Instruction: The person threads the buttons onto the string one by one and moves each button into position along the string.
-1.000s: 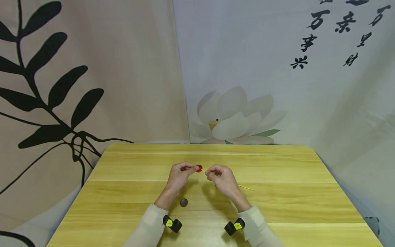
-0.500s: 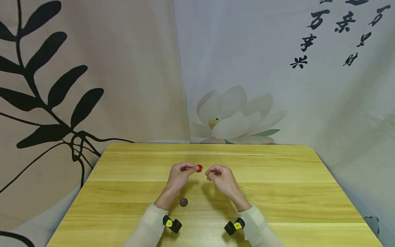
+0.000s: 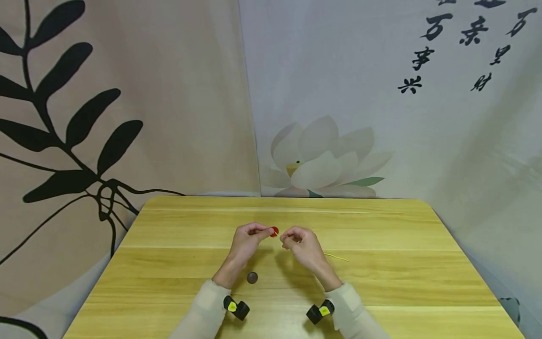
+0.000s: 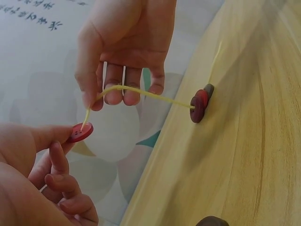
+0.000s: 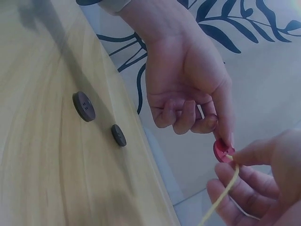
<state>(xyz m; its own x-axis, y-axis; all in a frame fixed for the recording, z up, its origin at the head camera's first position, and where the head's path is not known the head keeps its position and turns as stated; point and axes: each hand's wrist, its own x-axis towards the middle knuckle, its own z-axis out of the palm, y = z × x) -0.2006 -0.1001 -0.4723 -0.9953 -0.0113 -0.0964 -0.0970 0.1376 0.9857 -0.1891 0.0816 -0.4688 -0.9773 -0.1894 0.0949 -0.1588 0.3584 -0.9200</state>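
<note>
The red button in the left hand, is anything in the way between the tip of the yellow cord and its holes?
Nothing visible. The left hand pinches the red button by its edge, leaving its face bare. The right hand pinches the yellow cord just behind its tip, which already sits at the button's face. Whether it has entered a hole, I cannot tell.

The head view looks down from farther back, while both wrist views closely share the red button point(image 4: 81, 132).
</note>
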